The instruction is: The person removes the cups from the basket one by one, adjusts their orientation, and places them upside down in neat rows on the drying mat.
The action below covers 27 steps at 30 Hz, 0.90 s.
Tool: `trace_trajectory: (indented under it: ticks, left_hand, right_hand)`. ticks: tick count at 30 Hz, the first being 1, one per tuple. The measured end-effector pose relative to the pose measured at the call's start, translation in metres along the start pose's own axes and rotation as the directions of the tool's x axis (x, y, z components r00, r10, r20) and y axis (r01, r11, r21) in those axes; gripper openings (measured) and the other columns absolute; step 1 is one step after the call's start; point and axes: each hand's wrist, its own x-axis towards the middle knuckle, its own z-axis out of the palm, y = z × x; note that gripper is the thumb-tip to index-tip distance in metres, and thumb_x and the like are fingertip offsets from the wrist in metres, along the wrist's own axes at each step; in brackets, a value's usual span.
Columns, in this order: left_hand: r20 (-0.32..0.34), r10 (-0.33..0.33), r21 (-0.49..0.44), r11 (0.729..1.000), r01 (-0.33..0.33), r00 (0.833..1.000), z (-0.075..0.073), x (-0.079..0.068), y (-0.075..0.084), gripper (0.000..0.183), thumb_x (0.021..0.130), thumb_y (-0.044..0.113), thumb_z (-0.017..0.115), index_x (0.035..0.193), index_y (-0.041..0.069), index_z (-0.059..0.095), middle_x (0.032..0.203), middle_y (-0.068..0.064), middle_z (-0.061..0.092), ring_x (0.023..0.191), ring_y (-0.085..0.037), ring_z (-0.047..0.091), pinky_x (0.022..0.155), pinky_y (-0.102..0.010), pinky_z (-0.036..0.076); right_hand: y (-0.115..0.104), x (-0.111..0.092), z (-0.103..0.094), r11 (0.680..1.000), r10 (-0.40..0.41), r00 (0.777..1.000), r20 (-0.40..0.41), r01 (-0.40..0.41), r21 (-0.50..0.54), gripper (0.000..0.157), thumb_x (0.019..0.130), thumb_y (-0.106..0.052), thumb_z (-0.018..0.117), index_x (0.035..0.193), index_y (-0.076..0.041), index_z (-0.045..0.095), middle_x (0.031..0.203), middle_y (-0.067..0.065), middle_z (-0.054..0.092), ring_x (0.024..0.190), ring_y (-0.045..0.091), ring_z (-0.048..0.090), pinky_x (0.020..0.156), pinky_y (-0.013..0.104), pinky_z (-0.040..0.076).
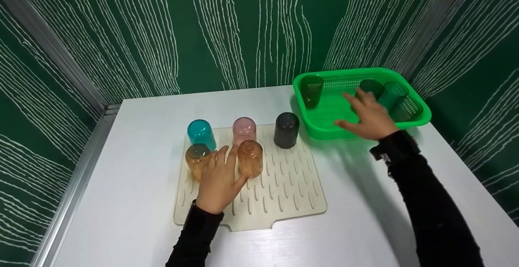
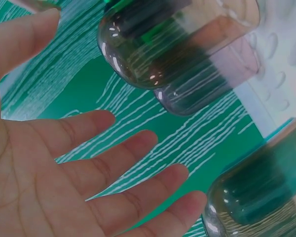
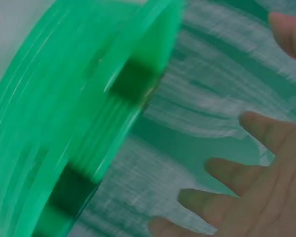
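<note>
My left hand point(image 1: 220, 180) hovers with spread fingers over the ribbed cream mat point(image 1: 284, 202), between two upside-down amber glasses point(image 1: 251, 161). In the left wrist view its palm is bare and the fingers are extended. Behind those glasses stand a teal glass point(image 1: 200, 131), a pink glass point(image 1: 244, 127) and a black glass point(image 1: 286, 130), all bottoms up. My right hand point(image 1: 367, 115), fingers apart and holding nothing, is over the green basket point(image 1: 336, 131). Inside the basket, a dark glass point(image 1: 311, 92) stands at the left, and several more glasses point(image 1: 395, 92) gather at the right, partly behind the hand.
A white table point(image 1: 134, 169) carries the mat and the basket, with the basket at the back right. Green walls point(image 1: 227, 36) with white streaks rise behind and on both sides, and metal frame posts point(image 1: 61, 48) stand at the corners.
</note>
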Motion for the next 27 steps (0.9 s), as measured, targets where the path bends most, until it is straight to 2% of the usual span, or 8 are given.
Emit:
trace_trajectory:
  ticks: [3,7,14,18,21,24,27]
  left_hand:
    - [-0.003,0.001,0.003,1.0,-0.001,1.0,0.0,0.0,0.0,0.078,0.088,0.033,0.088,0.15,0.0,0.056,0.14,-0.031,0.063,0.131,-0.05,0.061,0.11,-0.064,0.05]
    - [-0.006,0.004,0.0,1.0,-0.004,1.0,0.001,0.001,0.001,0.078,0.087,0.032,0.089,0.149,-0.001,0.056,0.14,-0.03,0.063,0.131,-0.05,0.061,0.11,-0.064,0.05]
    - [-0.019,0.009,-0.008,1.0,-0.009,1.0,0.002,0.001,0.001,0.078,0.085,0.032,0.09,0.147,-0.001,0.057,0.138,-0.028,0.064,0.13,-0.047,0.061,0.111,-0.06,0.05]
    - [-0.016,0.005,-0.009,1.0,-0.005,1.0,0.002,0.001,0.002,0.079,0.085,0.033,0.09,0.148,-0.001,0.057,0.137,-0.029,0.064,0.13,-0.048,0.061,0.11,-0.061,0.051]
    - [-0.014,0.007,-0.012,1.0,-0.007,1.0,0.003,0.001,0.003,0.079,0.086,0.034,0.09,0.148,-0.001,0.056,0.138,-0.028,0.064,0.129,-0.048,0.062,0.108,-0.062,0.052]
    - [-0.017,0.013,-0.01,1.0,-0.013,1.0,0.004,0.001,0.003,0.079,0.085,0.033,0.091,0.148,-0.001,0.056,0.137,-0.028,0.064,0.128,-0.049,0.062,0.105,-0.063,0.054]
    - [-0.029,0.023,-0.001,1.0,-0.023,0.999,0.004,0.001,0.003,0.079,0.084,0.033,0.091,0.147,-0.002,0.057,0.136,-0.028,0.065,0.127,-0.047,0.063,0.104,-0.062,0.055]
  right_hand:
    - [0.025,0.004,-0.012,0.996,0.085,0.996,0.011,-0.085,-0.004,0.097,0.106,-0.055,0.062,0.173,-0.01,0.009,0.175,0.036,-0.006,0.158,0.065,-0.01,0.122,0.084,0.002]
    - [0.055,0.004,-0.025,0.984,0.179,0.983,0.039,-0.178,-0.025,0.103,0.106,-0.062,0.056,0.173,-0.01,-0.002,0.171,0.041,-0.014,0.154,0.068,-0.016,0.119,0.087,-0.003]
    - [0.098,0.002,-0.026,0.956,0.292,0.955,0.058,-0.292,-0.004,0.113,0.101,-0.073,0.055,0.172,-0.011,-0.007,0.168,0.042,-0.021,0.15,0.069,-0.025,0.114,0.089,-0.015]
    - [0.106,-0.001,-0.024,0.944,0.33,0.941,0.067,-0.33,-0.015,0.116,0.099,-0.072,0.057,0.171,-0.007,-0.007,0.167,0.043,-0.02,0.148,0.071,-0.026,0.112,0.091,-0.015]
    - [0.107,-0.003,-0.024,0.932,0.363,0.924,0.116,-0.362,-0.033,0.118,0.1,-0.07,0.057,0.169,0.001,-0.007,0.166,0.045,-0.019,0.147,0.073,-0.023,0.112,0.091,-0.014]
    - [0.104,-0.005,-0.026,0.919,0.393,0.904,0.167,-0.39,-0.054,0.117,0.102,-0.066,0.054,0.165,0.01,-0.008,0.166,0.047,-0.01,0.15,0.074,-0.014,0.115,0.09,-0.011]
    - [0.1,-0.004,-0.028,0.908,0.419,0.889,0.186,-0.415,-0.063,0.111,0.105,-0.058,0.053,0.163,0.016,-0.006,0.164,0.05,0.004,0.152,0.072,0.001,0.121,0.086,-0.006]
